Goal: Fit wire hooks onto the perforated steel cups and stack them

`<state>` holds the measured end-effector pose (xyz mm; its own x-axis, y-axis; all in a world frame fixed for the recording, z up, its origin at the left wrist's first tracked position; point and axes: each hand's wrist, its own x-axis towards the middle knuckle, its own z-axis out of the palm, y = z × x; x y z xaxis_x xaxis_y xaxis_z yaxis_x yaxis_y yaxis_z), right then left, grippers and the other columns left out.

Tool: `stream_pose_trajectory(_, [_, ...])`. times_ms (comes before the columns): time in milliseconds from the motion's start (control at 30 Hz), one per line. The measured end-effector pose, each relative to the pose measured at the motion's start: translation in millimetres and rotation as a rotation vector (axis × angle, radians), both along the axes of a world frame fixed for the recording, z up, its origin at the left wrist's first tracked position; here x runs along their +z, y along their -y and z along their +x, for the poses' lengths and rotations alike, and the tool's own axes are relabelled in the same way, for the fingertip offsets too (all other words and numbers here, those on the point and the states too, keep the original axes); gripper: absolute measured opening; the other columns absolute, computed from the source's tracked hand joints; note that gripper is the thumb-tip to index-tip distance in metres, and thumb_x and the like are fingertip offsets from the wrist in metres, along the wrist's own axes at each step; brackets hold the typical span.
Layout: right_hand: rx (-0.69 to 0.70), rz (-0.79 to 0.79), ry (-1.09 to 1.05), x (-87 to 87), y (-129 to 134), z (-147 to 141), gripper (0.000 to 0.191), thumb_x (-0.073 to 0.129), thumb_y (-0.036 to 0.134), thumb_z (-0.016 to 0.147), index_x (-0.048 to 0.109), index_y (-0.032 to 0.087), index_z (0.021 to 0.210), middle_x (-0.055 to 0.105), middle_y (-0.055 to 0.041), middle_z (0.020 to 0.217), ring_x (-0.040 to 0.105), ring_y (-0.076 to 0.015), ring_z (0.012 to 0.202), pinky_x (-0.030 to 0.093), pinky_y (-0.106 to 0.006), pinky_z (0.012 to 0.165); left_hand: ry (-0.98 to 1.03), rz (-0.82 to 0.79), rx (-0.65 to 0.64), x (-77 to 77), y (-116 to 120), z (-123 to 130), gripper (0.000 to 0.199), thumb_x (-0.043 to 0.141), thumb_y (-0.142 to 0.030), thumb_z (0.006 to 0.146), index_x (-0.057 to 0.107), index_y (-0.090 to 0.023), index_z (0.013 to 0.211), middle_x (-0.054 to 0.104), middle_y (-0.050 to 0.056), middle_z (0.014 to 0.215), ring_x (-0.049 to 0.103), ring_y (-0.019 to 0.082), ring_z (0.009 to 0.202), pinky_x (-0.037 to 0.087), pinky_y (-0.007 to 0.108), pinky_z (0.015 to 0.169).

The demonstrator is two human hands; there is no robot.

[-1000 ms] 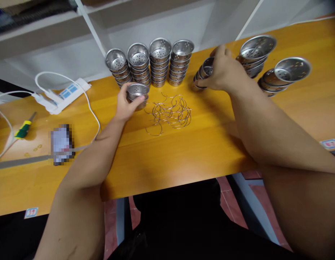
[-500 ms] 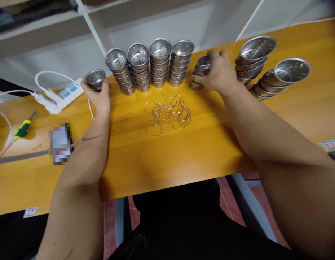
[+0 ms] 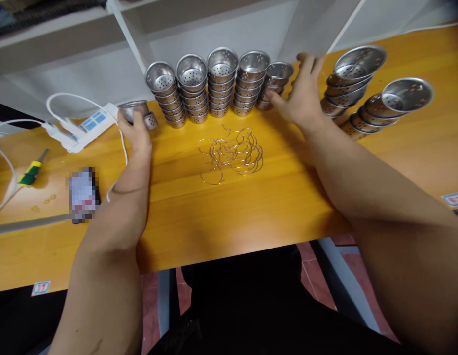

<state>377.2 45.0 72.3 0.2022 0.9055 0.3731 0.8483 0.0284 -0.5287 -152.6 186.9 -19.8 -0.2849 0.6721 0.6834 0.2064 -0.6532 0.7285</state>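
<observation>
L hand gripping small metal cup by power strip, R hand fingers spread, touching short cup stack

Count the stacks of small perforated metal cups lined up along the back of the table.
5: four stacks in a row, plus a shorter fifth stack at the right end, touched by the right hand.

A small perforated steel cup sits far left on the table, tilted slightly, beside the row of stacks. A short stack of the same cups stands upright at the right end of that row.
</observation>
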Motion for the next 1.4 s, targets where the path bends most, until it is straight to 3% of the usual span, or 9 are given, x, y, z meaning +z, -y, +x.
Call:
stream_pose_trajectory(133, [0.052, 0.071, 0.005, 3.8, 3.6, 4.1, 0.087, 0.083, 0.031, 0.115, 0.048, 0.005, 0.190, 0.043, -0.0387, 0.195, 0.056, -0.0356, 0.179, 0.049, -0.049, 0.146, 0.057, 0.113, 0.095, -18.8, -11.5, 3.0, 0.112, 0.078, -0.125, 0.088, 0.064, -0.024, 0.135, 0.076, -0.009, 0.112, 0.063, 0.010, 0.103, 0.052, 0.040, 0.098])
stream_pose_trajectory(200, [0.098, 0.094, -0.011, 5.9, 7.2, 5.6, 0.079, 0.074, 0.040, 0.119, 0.050, 0.010, 0.189, 0.044, -0.0371, 0.194, 0.053, -0.0364, 0.177, 0.047, -0.050, 0.145, 0.000, 0.139, 0.078, -20.7, -3.9, 9.5, 0.108, 0.079, -0.124, 0.091, 0.068, -0.025, 0.132, 0.077, -0.007, 0.111, 0.066, 0.012, 0.103, 0.054, 0.041, 0.098])
stream_pose_trajectory(300, [0.157, 0.191, -0.030, 8.2, 11.5, 6.1, 0.063, 0.067, 0.042, 0.123, 0.058, 0.020, 0.181, 0.051, -0.0341, 0.189, 0.057, -0.0393, 0.166, 0.050, -0.052, 0.137, -0.106, 0.153, -0.026, -12.7, 23.5, 27.2, 0.085, 0.082, -0.110, 0.101, 0.074, -0.029, 0.126, 0.082, -0.001, 0.111, 0.076, 0.022, 0.106, 0.057, 0.046, 0.098])
stream_pose_trajectory(433, [0.286, 0.273, -0.015, 14.6, 12.4, 3.5, 0.044, 0.070, 0.045, 0.123, 0.073, 0.021, 0.160, 0.071, -0.0313, 0.164, 0.071, -0.0385, 0.135, 0.057, -0.053, 0.120, -0.227, 0.010, -0.190, 2.5, 60.5, 52.7, 0.088, 0.088, -0.111, 0.092, 0.079, -0.028, 0.116, 0.080, 0.002, 0.098, 0.075, 0.025, 0.090, 0.056, 0.047, 0.083])
stream_pose_trajectory(567, [0.582, -0.067, 0.059, 23.5, 13.7, -5.6, 0.038, 0.076, 0.043, 0.121, 0.086, 0.014, 0.144, 0.089, -0.0224, 0.126, 0.076, -0.0278, 0.106, 0.060, -0.044, 0.105, -0.302, -0.144, -0.255, 8.0, 70.5, 58.1, 0.097, 0.091, -0.117, 0.083, 0.074, -0.027, 0.116, 0.085, 0.002, 0.100, 0.076, 0.020, 0.092, 0.061, 0.044, 0.084])
stream_pose_trajectory(767, [0.860, -0.431, 0.233, 14.4, 21.1, -34.7, 0.051, 0.091, 0.063, 0.113, 0.095, 0.021, 0.142, 0.093, -0.0122, 0.115, 0.085, -0.0319, 0.103, 0.063, -0.041, 0.093, -0.363, -0.175, -0.246, 7.6, 70.3, 55.5, 0.091, 0.103, -0.103, 0.077, 0.072, -0.030, 0.123, 0.085, 0.008, 0.113, 0.086, 0.035, 0.114, 0.075, 0.056, 0.107])
stream_pose_trajectory(900, [0.891, -0.434, 0.337, 5.4, 28.0, -50.5, 0.041, 0.093, 0.051, 0.110, 0.096, 0.022, 0.138, 0.093, -0.0138, 0.124, 0.082, -0.0304, 0.104, 0.060, -0.041, 0.093, -0.425, -0.190, -0.238, 6.4, 71.1, 59.9, 0.094, 0.111, -0.090, 0.074, 0.072, -0.030, 0.135, 0.087, 0.011, 0.130, 0.089, 0.039, 0.127, 0.076, 0.066, 0.124])
stream_pose_trajectory(1100, [0.891, -0.435, 0.322, 3.4, 37.0, -62.1, 0.016, 0.081, 0.026, 0.113, 0.095, 0.025, 0.121, 0.093, -0.0102, 0.119, 0.082, -0.0281, 0.100, 0.059, -0.042, 0.096, -0.420, -0.160, -0.274, 8.2, 76.8, 64.1, 0.096, 0.110, -0.096, 0.075, 0.074, -0.031, 0.136, 0.088, 0.011, 0.130, 0.089, 0.039, 0.124, 0.075, 0.069, 0.127])
stream_pose_trajectory(1400, [0.931, -0.325, 0.302, 3.6, 41.1, -65.7, 0.007, 0.083, 0.018, 0.103, 0.083, 0.024, 0.107, 0.087, -0.0095, 0.114, 0.073, -0.0242, 0.094, 0.054, -0.038, 0.088, -0.391, -0.007, -0.235, 46.0, 117.0, 95.5, 0.099, 0.111, -0.092, 0.080, 0.072, -0.031, 0.148, 0.083, 0.016, 0.149, 0.084, 0.045, 0.150, 0.065, 0.070, 0.146])
